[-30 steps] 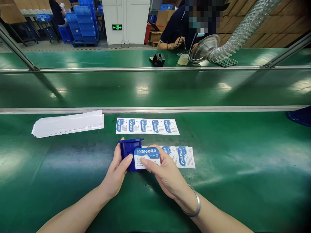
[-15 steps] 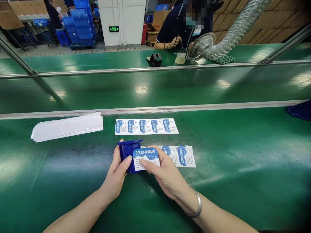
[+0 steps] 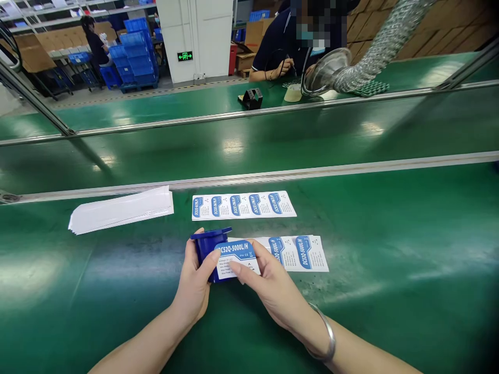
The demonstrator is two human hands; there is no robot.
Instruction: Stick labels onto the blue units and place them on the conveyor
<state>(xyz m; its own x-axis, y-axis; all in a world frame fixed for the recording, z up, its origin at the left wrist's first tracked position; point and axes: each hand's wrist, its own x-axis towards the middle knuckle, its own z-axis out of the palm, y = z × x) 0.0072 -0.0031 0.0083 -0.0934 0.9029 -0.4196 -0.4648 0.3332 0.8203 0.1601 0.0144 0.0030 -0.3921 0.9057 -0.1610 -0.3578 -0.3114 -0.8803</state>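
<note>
My left hand (image 3: 197, 283) is wrapped round a dark blue plastic housing (image 3: 206, 246) with a flanged top, its thumb pressing the left edge of a label. The blue-and-white label (image 3: 236, 254), printed DC52Q-5000L/H, lies against the housing's right side. My right hand (image 3: 268, 283) pinches the label's right part between thumb and fingers. Behind the right hand a sheet of labels (image 3: 312, 254) lies on the green bench, partly covered by the hand. Farther back is another sheet of the same labels (image 3: 244, 206).
A stack of white paper strips (image 3: 122, 210) lies at the left. A metal rail (image 3: 187, 120) crosses the bench behind. Beyond it a co-worker (image 3: 273, 49) sits by a silver extraction duct (image 3: 374, 57) and a small black stand (image 3: 251, 98). Blue crates (image 3: 136, 52) are stacked in the background.
My left thumb has moved right onto the label's left edge and upper left corner. The view has shifted and tilted slightly, so the bench things appear farther right.
</note>
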